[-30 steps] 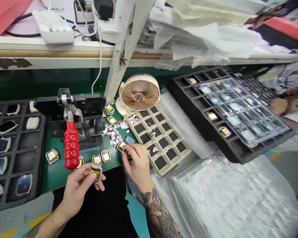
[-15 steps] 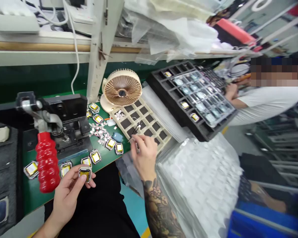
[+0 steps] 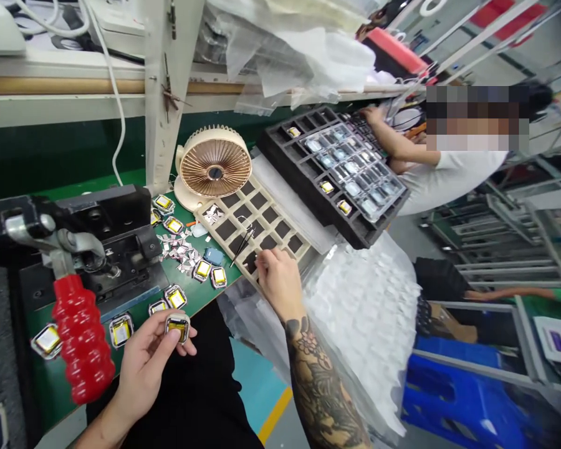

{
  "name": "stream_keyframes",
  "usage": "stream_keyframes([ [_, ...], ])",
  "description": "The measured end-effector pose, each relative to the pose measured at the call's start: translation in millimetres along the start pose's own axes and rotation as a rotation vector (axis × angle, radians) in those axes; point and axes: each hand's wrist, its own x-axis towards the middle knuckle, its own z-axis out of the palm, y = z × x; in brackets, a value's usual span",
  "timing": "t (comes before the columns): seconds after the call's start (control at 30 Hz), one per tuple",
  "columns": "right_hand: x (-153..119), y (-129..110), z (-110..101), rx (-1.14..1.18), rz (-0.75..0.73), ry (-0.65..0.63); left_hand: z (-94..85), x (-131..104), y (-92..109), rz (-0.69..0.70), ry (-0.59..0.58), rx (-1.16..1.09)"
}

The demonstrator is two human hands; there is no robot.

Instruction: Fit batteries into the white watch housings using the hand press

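My left hand [image 3: 144, 355] grips a square smartwatch case [image 3: 177, 327] between thumb and fingers, above my lap; yellow film shows inside it. My right hand [image 3: 280, 280] is over the near edge of the beige tray [image 3: 280, 211] with dark square pockets. Its fingers are curled together, and whatever they may hold is hidden. A pair of tweezers [image 3: 242, 246] lies across the tray, left of that hand and apart from it. Several similar open watch cases [image 3: 175, 297] with yellow-edged white inserts rest on the green bench, near a scatter of small pinkish-white pieces [image 3: 180, 249].
A press with a red handle [image 3: 81, 340] stands at left. Behind the beige tray are a cream fan [image 3: 215, 171] and a black foam tray [image 3: 327, 231] of watch parts. White bubble-textured sheeting [image 3: 359, 318] lies to the right. A co-worker in a white shirt [image 3: 467, 171] sits beyond.
The view has swung right. My right hand has shifted right over the beige tray, away from the tweezers. My left hand still holds the watch case. The co-worker's arm has risen.
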Motion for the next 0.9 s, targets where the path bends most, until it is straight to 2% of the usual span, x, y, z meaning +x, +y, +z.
stream_keyframes([
  [0.07,-6.7,-11.2,-10.7,0.108,0.015,0.109,0.9,5.3,9.9,-0.029,-0.011,-0.075],
  [0.17,-13.7,-43.7,-19.9,0.479,-0.022,0.237,2.5,11.0,23.7,-0.073,0.019,-0.171],
  [0.2,-14.5,-57.8,-19.6,0.637,-0.061,0.219,2.9,11.8,26.8,-0.075,0.039,-0.196],
  [0.3,-13.7,-102.3,-10.0,1.028,-0.207,0.064,2.0,11.6,31.0,-0.054,0.079,-0.249],
  [0.4,-10.2,-137.8,1.3,1.247,-0.276,-0.015,-2.7,8.7,33.0,0.026,0.130,-0.093],
  [0.47,-6.4,-151.5,4.1,1.303,-0.291,-0.032,-7.2,5.8,36.0,0.116,0.172,0.213],
  [0.57,0.6,-157.8,2.1,1.284,-0.378,-0.096,-12.9,1.1,40.8,0.234,0.193,0.621],
  [0.73,8.4,-148.2,-0.6,1.154,-0.570,-0.180,-14.0,-2.0,36.8,0.342,0.239,0.787],
  [0.9,4.1,-137.6,-1.5,1.014,-0.624,-0.176,-11.9,-1.0,27.5,0.352,0.244,0.874],
])
